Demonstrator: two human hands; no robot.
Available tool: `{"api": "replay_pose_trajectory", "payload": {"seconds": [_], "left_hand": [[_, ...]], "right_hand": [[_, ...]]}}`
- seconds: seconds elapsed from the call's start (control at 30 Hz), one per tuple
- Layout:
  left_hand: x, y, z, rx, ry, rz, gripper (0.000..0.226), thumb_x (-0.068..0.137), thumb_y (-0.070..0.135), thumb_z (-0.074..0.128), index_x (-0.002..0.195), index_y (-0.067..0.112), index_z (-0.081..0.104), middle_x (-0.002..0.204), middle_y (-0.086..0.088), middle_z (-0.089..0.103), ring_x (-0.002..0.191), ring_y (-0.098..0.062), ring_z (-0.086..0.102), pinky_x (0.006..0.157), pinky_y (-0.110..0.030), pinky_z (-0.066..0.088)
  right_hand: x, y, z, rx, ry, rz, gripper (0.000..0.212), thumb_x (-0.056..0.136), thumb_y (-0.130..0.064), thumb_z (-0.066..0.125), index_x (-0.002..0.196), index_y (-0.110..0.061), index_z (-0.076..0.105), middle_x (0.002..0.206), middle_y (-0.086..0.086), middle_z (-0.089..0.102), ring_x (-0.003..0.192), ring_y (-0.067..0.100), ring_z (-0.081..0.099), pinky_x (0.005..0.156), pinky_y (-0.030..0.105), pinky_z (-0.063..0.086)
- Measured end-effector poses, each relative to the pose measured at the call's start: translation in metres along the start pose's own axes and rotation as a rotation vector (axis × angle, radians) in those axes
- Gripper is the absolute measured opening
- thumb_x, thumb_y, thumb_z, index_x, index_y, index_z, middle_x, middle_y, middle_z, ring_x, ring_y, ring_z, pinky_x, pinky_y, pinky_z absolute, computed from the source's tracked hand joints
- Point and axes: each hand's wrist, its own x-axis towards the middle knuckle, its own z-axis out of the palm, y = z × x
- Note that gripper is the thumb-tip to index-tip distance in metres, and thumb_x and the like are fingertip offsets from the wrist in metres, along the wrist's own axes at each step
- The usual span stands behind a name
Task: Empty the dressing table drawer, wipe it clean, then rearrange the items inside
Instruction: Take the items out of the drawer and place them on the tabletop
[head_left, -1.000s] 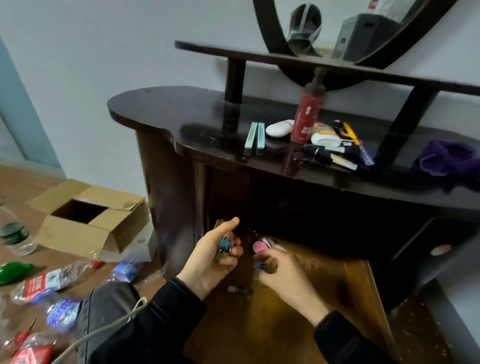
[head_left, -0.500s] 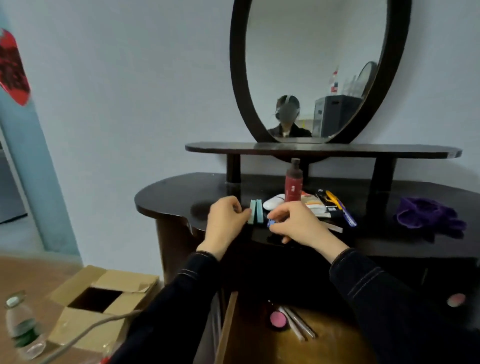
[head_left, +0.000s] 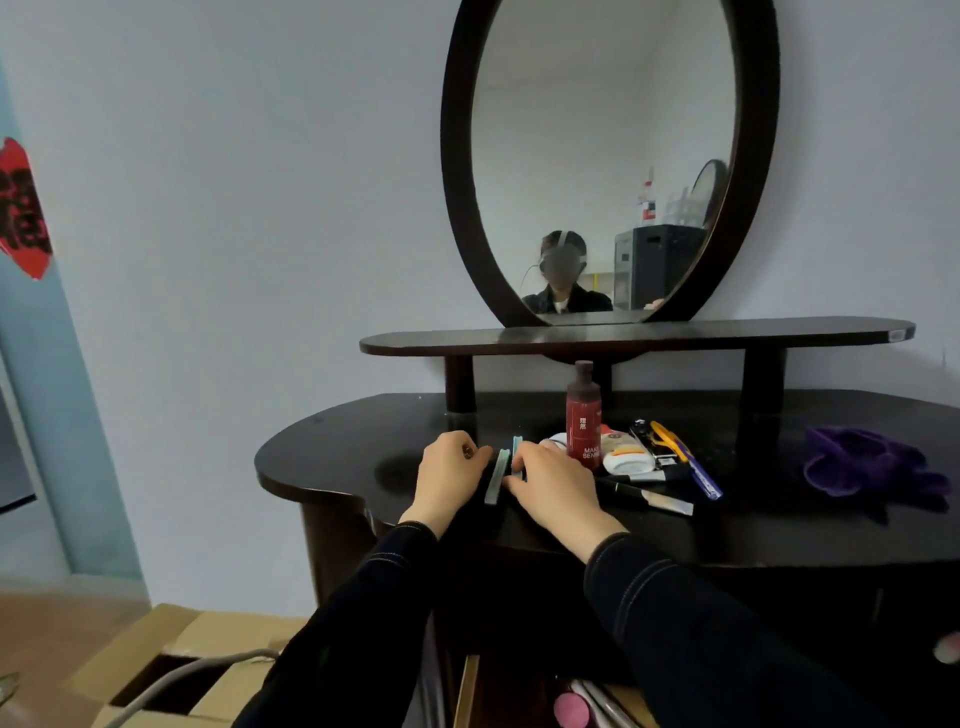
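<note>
Drawer (head_left: 471, 691) stood pulled out beneath the dressing table, at the bottom of the view, and it was not yet empty: a pink round compact (head_left: 570, 719) and a few slim sticks (head_left: 597, 701) lay in it. Both hands were up on the table top (head_left: 337, 457), near its front edge and left of its middle. The left hand (head_left: 449, 475) had its fingers curled in, and a small glinting piece (head_left: 469, 451) showed at the fingertips, apparently pinched there. The right hand (head_left: 556, 486) lay knuckles up just beside it, fingers bent down against two teal strips (head_left: 500, 475); whether it pinched anything under the palm could not be told. Farther right stood a red bottle (head_left: 583, 421) with a white tube (head_left: 626, 460) and some pens heaped beside it, and a purple cloth (head_left: 862, 462) lay toward the right edge, well apart. The emptying step seemed to be in hand, with small things being set among those already out. The next move would call for releasing the small pieces where they could not roll off the front edge, then reaching down for the compact and sticks; the cloth would serve only once the drawer was bare.
</note>
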Motion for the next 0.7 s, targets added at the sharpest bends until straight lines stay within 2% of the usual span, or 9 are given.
{"api": "replay_pose_trajectory", "payload": {"seconds": [0.07,0.17,0.27,0.37,0.5,0.6,0.7], "left_hand": [[0.002,0.002,0.000,0.021,0.004,-0.011,0.026,0.092,0.032,0.065,0.081,0.009,0.064,0.078,-0.002,0.066,0.075,-0.019,0.062,0.065,-0.029,0.047],[-0.005,0.003,-0.004,-0.012,0.019,-0.019,0.027,0.090,0.032,0.068,0.075,0.010,0.064,0.073,-0.001,0.066,0.073,-0.020,0.063,0.066,-0.029,0.049],[-0.024,-0.006,-0.013,-0.029,0.068,0.030,0.030,0.084,0.035,0.073,0.063,0.020,0.059,0.062,0.006,0.061,0.065,-0.011,0.060,0.057,-0.023,0.040],[-0.042,-0.012,-0.019,0.006,0.033,0.122,0.026,0.082,0.043,0.075,0.068,0.024,0.063,0.066,0.009,0.062,0.065,-0.003,0.058,0.057,-0.020,0.038],[-0.044,-0.007,-0.019,0.155,-0.062,0.220,0.022,0.078,0.038,0.075,0.074,0.024,0.058,0.077,0.007,0.061,0.073,-0.011,0.058,0.061,-0.024,0.039],[-0.033,0.002,-0.009,0.191,-0.070,0.209,0.016,0.078,0.029,0.070,0.078,0.018,0.058,0.079,0.003,0.064,0.076,-0.019,0.060,0.061,-0.027,0.041],[-0.016,0.016,0.004,0.172,-0.095,0.175,0.019,0.083,0.032,0.071,0.085,0.015,0.061,0.087,0.002,0.065,0.081,-0.020,0.062,0.068,-0.029,0.046]], "right_hand": [[0.005,-0.004,0.001,-0.010,0.023,0.007,0.027,0.099,-0.036,0.060,0.118,-0.018,0.058,0.121,0.003,0.056,0.107,0.026,0.060,0.079,0.039,0.051],[-0.001,0.001,-0.001,0.080,0.053,-0.015,0.025,0.095,-0.032,0.066,0.115,-0.018,0.060,0.117,0.000,0.056,0.101,0.020,0.060,0.077,0.036,0.052],[-0.014,0.019,-0.008,0.184,0.047,-0.037,0.020,0.088,-0.031,0.074,0.105,-0.021,0.067,0.110,-0.007,0.059,0.096,0.012,0.060,0.081,0.032,0.054],[-0.023,0.037,-0.017,0.278,0.006,-0.028,0.015,0.084,-0.030,0.079,0.096,-0.026,0.071,0.102,-0.012,0.064,0.092,0.005,0.061,0.080,0.027,0.054],[-0.020,0.043,-0.018,0.364,-0.033,-0.004,0.015,0.082,-0.029,0.081,0.095,-0.029,0.072,0.097,-0.015,0.066,0.089,0.000,0.061,0.077,0.021,0.051],[-0.016,0.040,-0.014,0.360,-0.031,-0.016,0.020,0.081,-0.033,0.081,0.098,-0.030,0.071,0.100,-0.014,0.065,0.088,0.000,0.060,0.078,0.021,0.051],[-0.012,0.038,-0.013,0.351,-0.051,-0.047,0.024,0.081,-0.037,0.081,0.102,-0.031,0.070,0.102,-0.015,0.064,0.091,0.001,0.060,0.079,0.021,0.051]]}}
